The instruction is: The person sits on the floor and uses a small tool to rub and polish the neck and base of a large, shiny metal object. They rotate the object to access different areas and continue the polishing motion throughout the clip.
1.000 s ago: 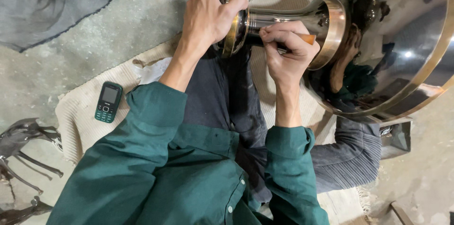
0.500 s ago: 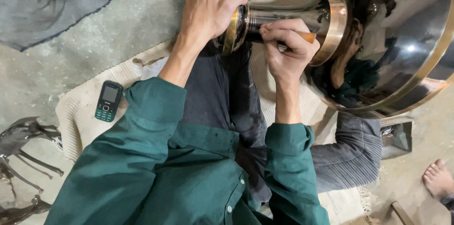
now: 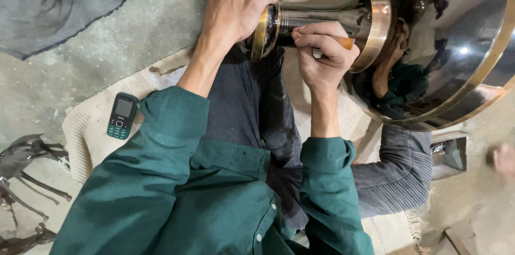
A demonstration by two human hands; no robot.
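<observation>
A large polished metal bowl [image 3: 461, 46] with brass rims lies on its side at the upper right, its narrow shiny stem [image 3: 322, 18] reaching left to a brass-ringed foot [image 3: 263, 30]. My left hand [image 3: 233, 11] is wrapped over that foot from above. My right hand [image 3: 322, 56] grips a tool with an orange wooden handle [image 3: 343, 42], its dark tip pressed against the stem near the foot. My legs in dark trousers [image 3: 252, 105] lie under the piece.
A small green mobile phone [image 3: 122, 115] lies on the beige woven mat [image 3: 94, 126] to my left. Dark metal figure legs [image 3: 27, 169] sit at the lower left, grey cloth [image 3: 64, 3] at the upper left, a dark metal block [image 3: 450, 156] at the right.
Both hands keep their grip with hardly any shift. Another person's bare foot that showed at the lower right edge half a second ago is now only a blur further up that edge.
</observation>
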